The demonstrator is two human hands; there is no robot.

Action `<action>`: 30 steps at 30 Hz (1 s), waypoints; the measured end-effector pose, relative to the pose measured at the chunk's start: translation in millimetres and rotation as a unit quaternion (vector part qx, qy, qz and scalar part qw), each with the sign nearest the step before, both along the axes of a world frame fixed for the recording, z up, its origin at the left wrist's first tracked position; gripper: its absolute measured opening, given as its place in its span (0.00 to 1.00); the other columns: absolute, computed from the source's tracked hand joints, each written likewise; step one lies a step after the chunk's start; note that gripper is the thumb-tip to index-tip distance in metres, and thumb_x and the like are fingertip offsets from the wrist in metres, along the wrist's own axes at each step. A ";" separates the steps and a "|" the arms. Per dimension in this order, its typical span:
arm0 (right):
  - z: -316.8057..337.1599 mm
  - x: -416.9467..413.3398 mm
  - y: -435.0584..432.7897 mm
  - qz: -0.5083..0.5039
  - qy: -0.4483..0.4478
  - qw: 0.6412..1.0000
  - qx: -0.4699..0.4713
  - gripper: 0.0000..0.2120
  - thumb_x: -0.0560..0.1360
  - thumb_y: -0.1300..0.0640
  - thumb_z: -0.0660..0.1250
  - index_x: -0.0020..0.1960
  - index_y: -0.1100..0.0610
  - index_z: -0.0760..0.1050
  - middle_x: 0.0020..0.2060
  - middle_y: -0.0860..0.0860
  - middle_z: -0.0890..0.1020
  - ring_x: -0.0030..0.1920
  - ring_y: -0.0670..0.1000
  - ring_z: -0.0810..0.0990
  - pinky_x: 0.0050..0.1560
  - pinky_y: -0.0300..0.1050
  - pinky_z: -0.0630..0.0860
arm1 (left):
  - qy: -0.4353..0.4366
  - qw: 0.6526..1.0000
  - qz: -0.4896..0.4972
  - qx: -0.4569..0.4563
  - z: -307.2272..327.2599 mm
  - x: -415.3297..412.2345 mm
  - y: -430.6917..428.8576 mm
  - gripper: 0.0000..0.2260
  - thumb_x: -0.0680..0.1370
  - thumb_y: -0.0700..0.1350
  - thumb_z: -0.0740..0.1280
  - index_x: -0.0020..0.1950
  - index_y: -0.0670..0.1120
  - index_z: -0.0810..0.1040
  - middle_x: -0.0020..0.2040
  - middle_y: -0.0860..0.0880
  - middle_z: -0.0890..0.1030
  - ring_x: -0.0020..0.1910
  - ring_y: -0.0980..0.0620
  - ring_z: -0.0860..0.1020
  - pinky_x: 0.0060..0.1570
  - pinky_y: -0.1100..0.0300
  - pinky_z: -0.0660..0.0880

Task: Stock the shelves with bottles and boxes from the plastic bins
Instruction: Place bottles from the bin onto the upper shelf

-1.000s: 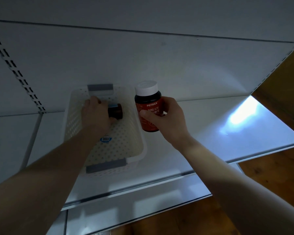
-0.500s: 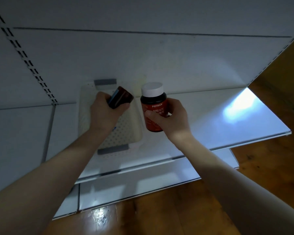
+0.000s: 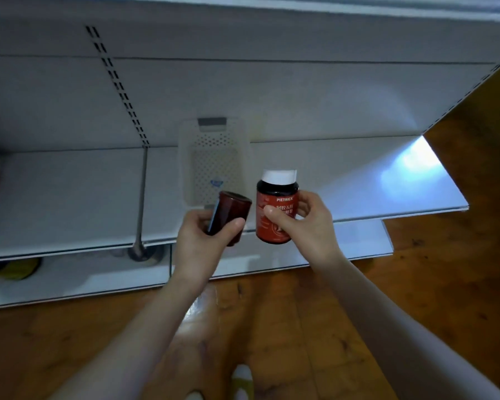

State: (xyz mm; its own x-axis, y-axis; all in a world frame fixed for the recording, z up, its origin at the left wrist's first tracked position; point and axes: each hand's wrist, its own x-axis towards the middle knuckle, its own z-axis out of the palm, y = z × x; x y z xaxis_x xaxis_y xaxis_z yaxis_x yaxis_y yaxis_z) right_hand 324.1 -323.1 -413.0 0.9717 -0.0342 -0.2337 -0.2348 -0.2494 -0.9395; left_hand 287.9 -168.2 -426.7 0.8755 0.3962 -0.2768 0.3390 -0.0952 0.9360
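Observation:
My left hand (image 3: 205, 241) grips a small dark brown bottle (image 3: 231, 215), tilted with its base pointing up and to the right. My right hand (image 3: 303, 223) holds a red-labelled bottle with a white cap (image 3: 276, 209) upright, thumb across the label. Both bottles hang in the air in front of the shelf edge. Behind them a white perforated plastic bin (image 3: 214, 145) with grey handles sits on the white shelf (image 3: 70, 197); nothing shows inside it.
A slotted upright (image 3: 119, 88) and a metal divider rod (image 3: 141, 197) split the shelf to the left of the bin. A lower shelf (image 3: 70, 278) juts out below, with dark and yellow items at far left. Wooden floor lies underneath; a bright light patch marks the shelf's right end.
My left hand lifted the dark bottle out of the bin. Both hands drew back from the shelf toward me with their bottles, and the view pulled away and downward.

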 end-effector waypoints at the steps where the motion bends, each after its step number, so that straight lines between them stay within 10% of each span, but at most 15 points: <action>1: 5.9 -7.7 1.3 0.004 0.005 1.000 -0.003 0.24 0.67 0.55 0.74 0.58 0.52 0.67 0.49 0.42 0.75 0.48 0.38 0.74 0.47 0.30 0.71 | 0.003 1.000 0.001 -0.012 9.1 -10.8 -1.7 0.17 0.69 0.43 0.74 0.53 0.44 0.72 0.43 0.54 0.76 0.40 0.61 0.75 0.32 0.77 0.70; 15: 147.6 -88.8 32.8 0.011 -0.007 0.999 0.040 0.27 0.68 0.57 0.73 0.63 0.53 0.67 0.53 0.50 0.79 0.52 0.45 0.79 0.44 0.33 0.78 | -0.021 0.988 0.050 -0.141 142.0 -109.4 39.7 0.17 0.67 0.48 0.74 0.53 0.49 0.75 0.50 0.48 0.80 0.50 0.51 0.79 0.48 0.62 0.73; 30: 317.3 -102.4 32.3 0.096 -0.056 0.993 0.047 0.32 0.68 0.63 0.72 0.66 0.48 0.62 0.51 0.47 0.77 0.50 0.46 0.79 0.41 0.42 0.80 | -0.090 0.982 -0.018 -0.165 278.1 -141.2 68.2 0.11 0.71 0.46 0.71 0.52 0.46 0.78 0.44 0.47 0.81 0.39 0.51 0.78 0.30 0.66 0.70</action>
State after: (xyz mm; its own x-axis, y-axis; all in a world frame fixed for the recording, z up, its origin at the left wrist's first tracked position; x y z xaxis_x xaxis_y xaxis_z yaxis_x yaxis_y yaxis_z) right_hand 221.7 -290.8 -95.8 0.9782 0.1708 -0.1178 -0.0849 -0.1886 -0.9784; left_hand 146.7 -99.9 -148.6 0.9339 0.2784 -0.2242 0.1669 0.2150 0.9622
